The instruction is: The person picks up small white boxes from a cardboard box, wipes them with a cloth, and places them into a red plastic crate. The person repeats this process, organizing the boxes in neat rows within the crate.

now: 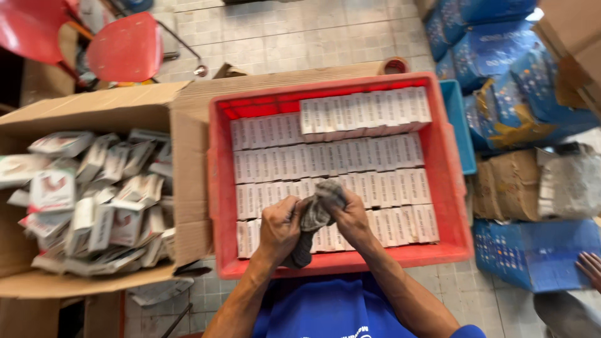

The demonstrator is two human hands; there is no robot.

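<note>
Nearest: blue shirt at the bottom edge, both forearms reaching up from it. Left hand (pixel 280 226) and right hand (pixel 352 220) together over the near edge of the red crate (pixel 219 206), each with its grip clamped on the same grey cloth (pixel 315 216); left fist around the lower, darker end hanging toward the crate's near rim, right fingers pinching the bunched upper end. Cloth held in the air, apparently just above the boxes, touching or not impossible to tell.

Step in hand, at a guess: wringing or bunching the cloth, no box being handled. Next move likely calling for one hand freed, or the cloth set aside or passed over the box tops.

Beneath and beyond: rows of white boxes (pixel 350 156) on edge, filling the crate, a second layer begun at the far right corner, bare red floor at the far left corner.

Left of the crate: open carton (pixel 94 109) heaped with loose white packs (pixel 94 200). Right: blue bins (pixel 532 250), blue sacks, another person's fingers (pixel 590 266) at the edge. Farthest: red chair (pixel 125 47) on tiled floor.
</note>
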